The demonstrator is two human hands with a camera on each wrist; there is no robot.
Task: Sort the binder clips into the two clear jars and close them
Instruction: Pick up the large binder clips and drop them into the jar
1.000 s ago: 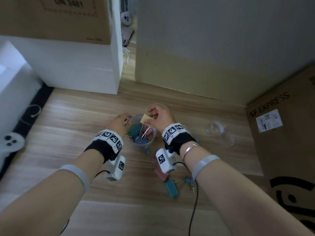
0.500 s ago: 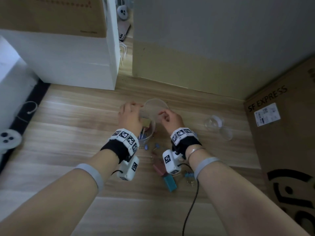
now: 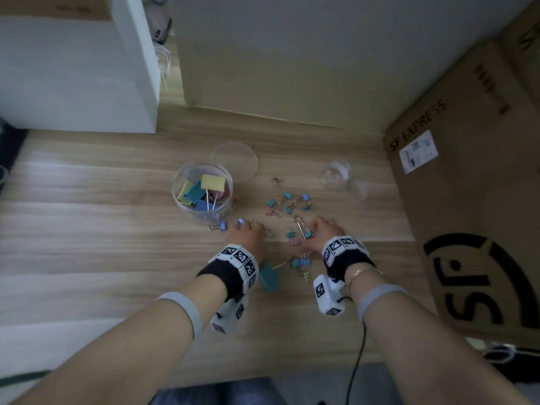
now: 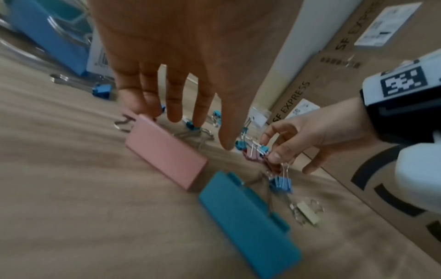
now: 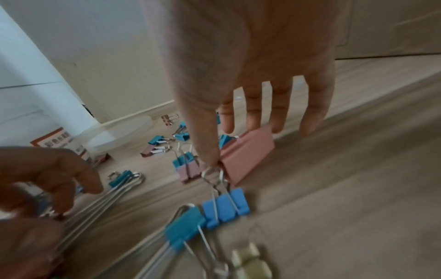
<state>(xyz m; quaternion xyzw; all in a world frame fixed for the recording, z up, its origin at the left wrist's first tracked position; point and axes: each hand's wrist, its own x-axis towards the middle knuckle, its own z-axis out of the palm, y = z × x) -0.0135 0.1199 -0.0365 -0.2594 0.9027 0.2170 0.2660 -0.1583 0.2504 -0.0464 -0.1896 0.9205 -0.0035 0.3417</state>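
Observation:
A clear jar (image 3: 176, 187) holds several large clips, with a yellow one on top. Its lid (image 3: 233, 159) lies behind it. A smaller clear jar (image 3: 334, 175) lies on its side at the right beside its lid (image 3: 357, 190). Small clips (image 3: 287, 204) are scattered between the two jars. My left hand (image 3: 248, 233) hangs over the floor with straight fingers, the fingertips (image 4: 133, 107) touching a large pink clip (image 4: 164, 151). A large teal clip (image 4: 248, 222) lies nearer my wrist. My right hand (image 3: 320, 232) pinches a small teal clip (image 4: 262, 149) between thumb and forefinger.
A brown SF Express box (image 3: 467, 200) closes off the right side. A white cabinet (image 3: 79, 77) stands at the back left and a pale wall panel (image 3: 277, 68) straight ahead. A black cable (image 3: 355, 369) trails from my right wrist. Blue clips (image 5: 225, 207) lie under that wrist.
Both hands have left the jar and dropped back to the loose clips on the floor. The yellow clip now lies in the jar. The view has moved closer.

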